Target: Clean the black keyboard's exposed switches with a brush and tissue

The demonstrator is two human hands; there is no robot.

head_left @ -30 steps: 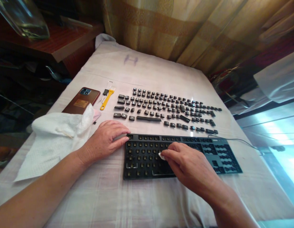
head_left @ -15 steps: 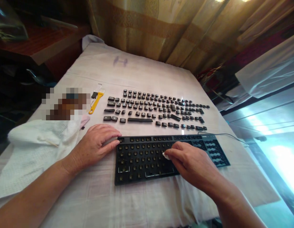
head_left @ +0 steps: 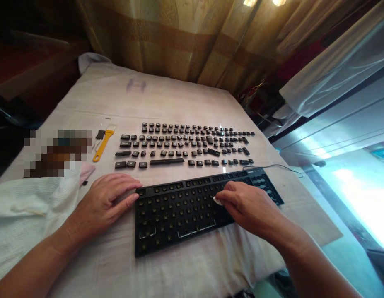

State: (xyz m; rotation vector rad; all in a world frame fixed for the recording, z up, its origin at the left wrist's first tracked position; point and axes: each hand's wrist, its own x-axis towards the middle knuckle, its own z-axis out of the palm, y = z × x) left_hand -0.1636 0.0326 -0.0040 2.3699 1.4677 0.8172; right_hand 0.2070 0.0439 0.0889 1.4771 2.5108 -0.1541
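A black keyboard with its keycaps off lies on the light bed sheet, showing rows of small bare key stems. My left hand grips its far left corner between thumb and fingers. Over the middle-right of the key rows, my right hand pinches a small white wad against the keyboard; whether it is tissue or cotton I cannot tell. Under that hand part of the key area is hidden. Behind the keyboard, loose black keycaps stand in rows, with the long space bar keycap in the front row.
A yellow-handled brush and a small black-and-wire tool lie at the left. Nearer me is a white textured cloth, beside a blurred-out patch. The keyboard's cable runs off right. A curtain hangs behind the bed.
The view has swung right and tilted a little. My right hand has slid rightward along the keyboard with the white wad. My left hand keeps its hold on the corner.
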